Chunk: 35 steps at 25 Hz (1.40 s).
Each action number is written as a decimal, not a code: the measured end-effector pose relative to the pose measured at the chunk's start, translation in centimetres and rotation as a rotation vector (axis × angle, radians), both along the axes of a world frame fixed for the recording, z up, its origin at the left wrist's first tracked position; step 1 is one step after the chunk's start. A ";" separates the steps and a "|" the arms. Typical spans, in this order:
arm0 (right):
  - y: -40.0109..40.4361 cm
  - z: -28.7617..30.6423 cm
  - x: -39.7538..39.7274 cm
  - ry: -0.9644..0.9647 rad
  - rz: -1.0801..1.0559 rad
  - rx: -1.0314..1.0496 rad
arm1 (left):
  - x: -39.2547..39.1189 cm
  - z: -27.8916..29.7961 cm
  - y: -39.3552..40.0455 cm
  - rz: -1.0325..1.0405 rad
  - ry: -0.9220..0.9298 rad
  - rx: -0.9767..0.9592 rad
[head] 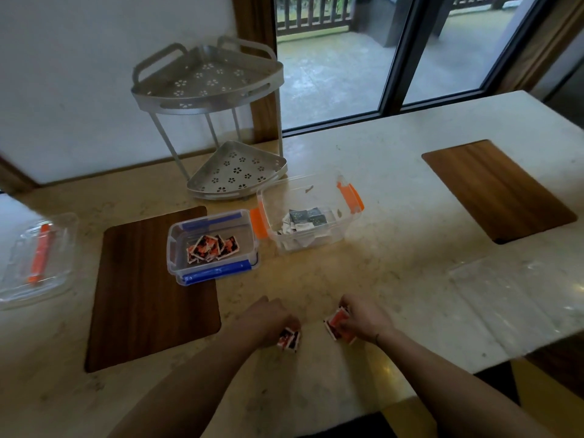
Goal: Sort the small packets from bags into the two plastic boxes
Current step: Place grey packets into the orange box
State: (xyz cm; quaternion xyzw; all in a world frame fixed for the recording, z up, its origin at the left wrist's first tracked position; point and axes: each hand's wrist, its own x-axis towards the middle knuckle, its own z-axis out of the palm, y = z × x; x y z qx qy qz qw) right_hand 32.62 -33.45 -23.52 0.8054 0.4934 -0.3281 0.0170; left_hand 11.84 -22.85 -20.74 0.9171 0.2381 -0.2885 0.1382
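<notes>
My left hand (268, 320) rests on the counter near the front, fingers closed over a few red-and-black packets (289, 339). A hand's width to the right, my right hand (363, 320) grips a small stack of orange-red packets (338, 324). Beyond them stands a clear box with blue clips (177, 248) holding several red-and-black packets (211, 246). To its right is a taller clear box with orange clips (350, 197) containing dark and white packets (305, 218).
A metal two-tier corner rack (218, 128) stands behind the boxes. A clear lid with an orange handle (38, 257) lies at far left. Two wooden boards are set in the counter, one left (142, 295), one right (496, 188). A clear plastic bag (505, 289) lies at right.
</notes>
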 end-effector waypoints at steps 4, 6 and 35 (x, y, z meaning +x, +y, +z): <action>0.1 0.8 -0.2 -0.093 0.098 -0.084 | -0.2 -0.4 0.0 -0.091 0.003 0.089; 0.4 1.1 -0.5 -0.153 0.176 -0.140 | -0.5 -0.7 0.2 -0.117 -0.021 0.111; 15.4 6.6 -12.5 0.293 0.110 0.368 | -14.5 4.0 10.4 1.109 -0.729 -0.566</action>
